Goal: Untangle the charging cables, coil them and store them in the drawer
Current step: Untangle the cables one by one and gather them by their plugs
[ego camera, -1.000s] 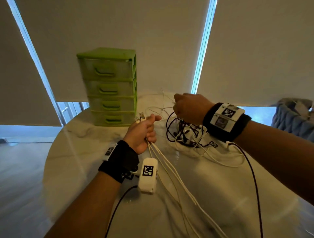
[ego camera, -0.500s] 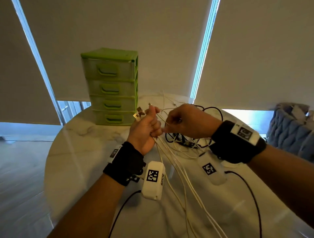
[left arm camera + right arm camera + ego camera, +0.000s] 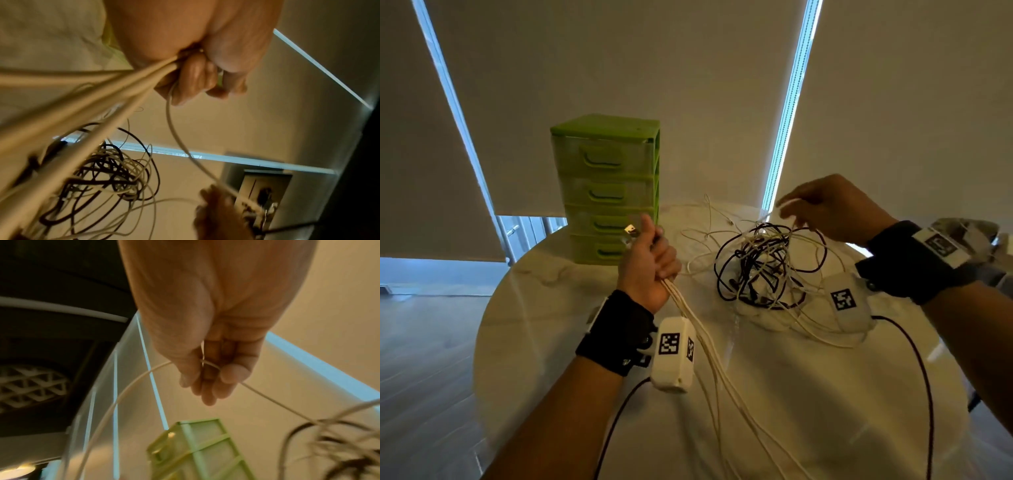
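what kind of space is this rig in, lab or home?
Likely a home room, not a lab: round marble-look table, tall windows with roller blinds, a small green plastic drawer unit, and wood flooring.

Both forearms reach forward over the surface [image 3: 774,394], each with a black band around the wrist and a small white box strapped under it. The left hand [image 3: 649,265] is raised, thumb uppermost, its fingers curled tight into a fist around a bunch of white cables [image 3: 690,317] that trail down out of the bottom of the fist. The right hand [image 3: 832,209] is held higher and farther out, palm down, wrist bent. Its fingers [image 3: 207,386] hang loosely, nearly straight, and the thumb [image 3: 234,373] presses a thin white cable [image 3: 131,384] against them.
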